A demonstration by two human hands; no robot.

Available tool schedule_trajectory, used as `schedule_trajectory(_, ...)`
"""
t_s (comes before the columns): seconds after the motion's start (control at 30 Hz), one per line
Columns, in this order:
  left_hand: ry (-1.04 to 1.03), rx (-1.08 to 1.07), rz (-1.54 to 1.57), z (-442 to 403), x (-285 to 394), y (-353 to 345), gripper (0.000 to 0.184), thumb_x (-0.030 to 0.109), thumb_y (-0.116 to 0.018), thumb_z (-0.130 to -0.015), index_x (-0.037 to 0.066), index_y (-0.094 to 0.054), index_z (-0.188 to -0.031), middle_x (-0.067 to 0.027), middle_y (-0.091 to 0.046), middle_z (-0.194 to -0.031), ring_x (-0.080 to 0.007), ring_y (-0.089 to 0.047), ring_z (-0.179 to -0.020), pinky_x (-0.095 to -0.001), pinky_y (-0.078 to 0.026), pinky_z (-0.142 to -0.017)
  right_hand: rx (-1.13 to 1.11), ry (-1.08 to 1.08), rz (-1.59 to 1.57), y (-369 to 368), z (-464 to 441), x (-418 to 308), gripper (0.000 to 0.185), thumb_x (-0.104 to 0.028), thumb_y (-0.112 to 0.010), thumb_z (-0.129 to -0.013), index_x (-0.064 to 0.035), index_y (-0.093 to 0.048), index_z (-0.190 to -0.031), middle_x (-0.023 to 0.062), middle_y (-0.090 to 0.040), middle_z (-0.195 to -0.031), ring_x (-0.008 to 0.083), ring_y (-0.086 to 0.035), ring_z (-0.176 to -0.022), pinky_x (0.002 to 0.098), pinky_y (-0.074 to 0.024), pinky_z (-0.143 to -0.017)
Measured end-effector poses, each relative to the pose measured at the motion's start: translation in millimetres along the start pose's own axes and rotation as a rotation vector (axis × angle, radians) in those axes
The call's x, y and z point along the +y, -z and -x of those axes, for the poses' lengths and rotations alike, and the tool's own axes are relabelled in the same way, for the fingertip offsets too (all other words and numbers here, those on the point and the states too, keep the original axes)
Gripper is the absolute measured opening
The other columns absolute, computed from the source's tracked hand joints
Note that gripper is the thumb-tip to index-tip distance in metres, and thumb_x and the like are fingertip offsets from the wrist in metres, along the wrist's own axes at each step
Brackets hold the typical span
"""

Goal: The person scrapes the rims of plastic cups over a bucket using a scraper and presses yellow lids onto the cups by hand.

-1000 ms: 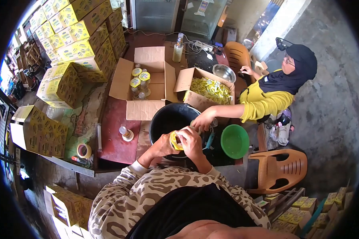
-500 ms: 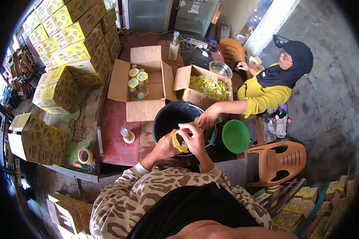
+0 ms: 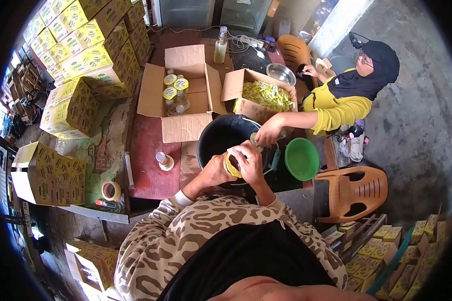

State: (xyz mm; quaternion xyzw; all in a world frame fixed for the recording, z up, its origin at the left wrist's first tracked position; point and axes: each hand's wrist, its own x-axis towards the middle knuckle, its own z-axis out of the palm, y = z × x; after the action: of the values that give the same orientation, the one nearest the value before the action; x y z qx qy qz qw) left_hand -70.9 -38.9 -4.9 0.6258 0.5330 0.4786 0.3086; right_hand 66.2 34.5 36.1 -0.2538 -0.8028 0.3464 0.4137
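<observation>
My left hand (image 3: 215, 171) is wrapped round a yellow-labelled bottle (image 3: 233, 166) in front of the black bucket (image 3: 204, 131). Most of the bottle is hidden by my fingers. My right hand (image 3: 250, 163) grips the same bottle from the other side, fingers bent over its top. Just beyond, a co-worker's hand (image 3: 269, 131) in a yellow sleeve holds a small pale item at the bucket's right rim. A clear bottle (image 3: 164, 160) with a white round base stands on the red tabletop to the left.
An open carton (image 3: 186, 129) behind the bucket holds several clear bottles with yellow round tops. Beside it a box (image 3: 251, 110) is full of yellow-green strips. A green basin (image 3: 302, 159) and a steel bowl (image 3: 281, 74) lie right. Printed cartons (image 3: 90, 55) are stacked left.
Both my hands, with the bottle between them, have shifted slightly right and up in view. My right fingers have closed further over its top. The view itself has moved a little.
</observation>
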Motion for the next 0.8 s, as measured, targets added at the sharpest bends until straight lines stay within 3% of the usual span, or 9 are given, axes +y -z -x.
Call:
schedule_trajectory(0.23, -0.007, 0.109, -0.257, -9, 11, -4, 0.055, 0.025, -0.088, -0.066, 0.001, -0.060, -0.105, -0.0172, -0.066, -0.090, -0.0400, -0.067, -0.081, -0.0449, -0.055, -0.072, 0.175, -0.147, -0.211, -12, -7, 16, 0.011, -0.007, -0.063, -0.098, 0.0034, -0.066, -0.095, 0.0061, -0.061, -0.084, 0.0144, -0.061, -0.077, 0.0290, -0.0491, -0.072)
schedule_trajectory(0.33, -0.012, 0.142, -0.283, -11, 19, 1, 0.052, 0.029, -0.088, -0.068, 0.002, -0.060, -0.103, -0.0162, -0.064, -0.090, -0.0385, -0.067, -0.080, -0.0452, -0.055, -0.070, 0.204, -0.362, -0.512, -15, -9, 18, 0.010, -0.009, -0.063, -0.099, -0.0010, -0.067, -0.096, 0.0006, -0.063, -0.086, 0.0068, -0.057, -0.077, 0.0245, -0.0472, -0.071)
schedule_trajectory(0.43, -0.017, 0.178, -0.302, -15, 16, 1, 0.048, 0.029, -0.086, -0.070, 0.003, -0.061, -0.102, -0.0158, -0.064, -0.089, -0.0372, -0.068, -0.080, -0.0443, -0.055, -0.068, 0.270, -0.463, -0.779, -19, -14, 17, 0.014, -0.012, -0.060, -0.101, -0.0015, -0.068, -0.098, -0.0003, -0.064, -0.088, 0.0069, -0.058, -0.080, 0.0228, -0.0472, -0.075)
schedule_trajectory(0.63, -0.064, 0.306, -0.298, -21, 18, 5, 0.044, 0.027, -0.085, -0.072, 0.005, -0.062, -0.102, -0.0141, -0.065, -0.087, -0.0358, -0.068, -0.079, -0.0431, -0.055, -0.067, 0.363, -0.448, -0.883, -26, -24, 15, 0.014, -0.014, -0.058, -0.103, -0.0030, -0.066, -0.098, 0.0014, -0.063, -0.089, 0.0073, -0.057, -0.080, 0.0243, -0.0485, -0.075)
schedule_trajectory(0.8, -0.076, 0.350, -0.305, -24, 18, 9, 0.043, 0.025, -0.085, -0.073, 0.005, -0.062, -0.103, -0.0139, -0.066, -0.089, -0.0350, -0.069, -0.079, -0.0424, -0.055, -0.067, 0.441, -0.346, -0.778, -30, -28, 19, 0.014, -0.013, -0.056, -0.104, -0.0037, -0.063, -0.097, 0.0001, -0.059, -0.090, 0.0071, -0.056, -0.081, 0.0250, -0.0477, -0.075)
